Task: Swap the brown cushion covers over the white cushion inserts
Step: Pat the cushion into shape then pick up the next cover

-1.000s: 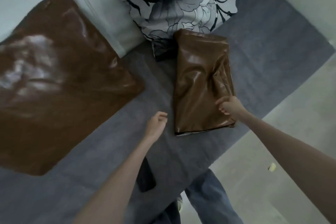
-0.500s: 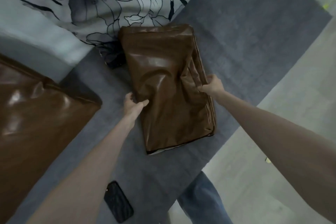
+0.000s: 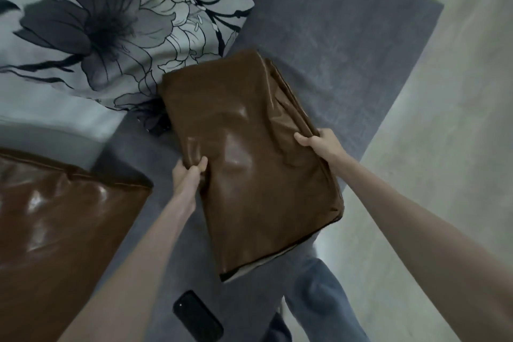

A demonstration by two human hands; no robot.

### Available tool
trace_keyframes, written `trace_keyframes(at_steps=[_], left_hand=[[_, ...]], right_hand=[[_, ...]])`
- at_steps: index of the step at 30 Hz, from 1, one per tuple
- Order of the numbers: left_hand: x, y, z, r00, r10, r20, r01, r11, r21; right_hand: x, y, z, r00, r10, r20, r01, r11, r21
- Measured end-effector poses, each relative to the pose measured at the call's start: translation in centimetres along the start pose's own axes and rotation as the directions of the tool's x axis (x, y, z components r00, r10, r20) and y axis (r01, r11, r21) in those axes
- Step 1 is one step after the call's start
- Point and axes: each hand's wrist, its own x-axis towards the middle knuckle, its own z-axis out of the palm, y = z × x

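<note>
While standing at the near edge of the grey sofa seat [image 3: 333, 50], gripped the brown cushion cover [image 3: 249, 161] from both sides. Pinched a fold of its glossy, leather-like skin along the left edge with the left hand [image 3: 188, 172], thumb on top and fingers curled beneath. Clamped the right hand [image 3: 319, 144] round the bunched right edge, where several creases gathered. Found the cover lying lengthwise on the seat, far end touching the floral cushion [image 3: 125, 22], near end reaching just past the seat edge above a jeans-clad leg [image 3: 319, 294]. Saw a pale strip of white cushion insert [image 3: 261, 264] at the open near end, so judged the insert to be inside, or mostly so, with the opening not yet closed. Could not tell whether meant to go in or come out. Noted a second brown cushion [image 3: 55, 216] at the near left, plump and apparently filled, well apart from both hands. Noted also a black phone [image 3: 197, 316] on the seat beside the left forearm. Judged the task roughly midway: one cushion seemingly settled, this one in hand, with squaring the insert, smoothing the creases and closing the opening left to do.
</note>
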Motion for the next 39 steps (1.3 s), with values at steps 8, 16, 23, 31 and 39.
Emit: trace_keyframes(at_steps=[8, 16, 23, 31, 39], left_hand=[[-11.8, 10.5, -2.2, 0.898, 0.368, 0.241, -0.37, 0.928, -0.041], [-26.3, 16.2, -5.3, 0.585, 0.365, 0.724, -0.708, 0.665, 0.237], [-38.9, 19.4, -2.8, 0.396, 0.537, 0.745, -0.917, 0.272, 0.291], [-52.5, 23.8, 1.1, -0.101, 0.668, 0.738, -0.969, -0.234, 0.079], [-65.8, 22.1, 5.4, -0.397, 0.474, 0.786, -0.89, -0.409, -0.203]], right_hand=[[-16.8, -3.5, -6.9, 0.985, -0.074, -0.155, 0.128, 0.918, 0.376], [-35.2, -3.8, -14.3, 0.889, -0.271, -0.37, 0.39, 0.871, 0.299], [-50.8, -0.6, -19.8, 0.683, -0.453, -0.573, 0.586, 0.808, 0.06], [-65.5, 3.4, -24.2, 0.461, -0.679, -0.572, 0.533, 0.727, -0.433], [-76.6, 8.3, -28.0, 0.29, -0.594, -0.75, 0.564, 0.739, -0.367]])
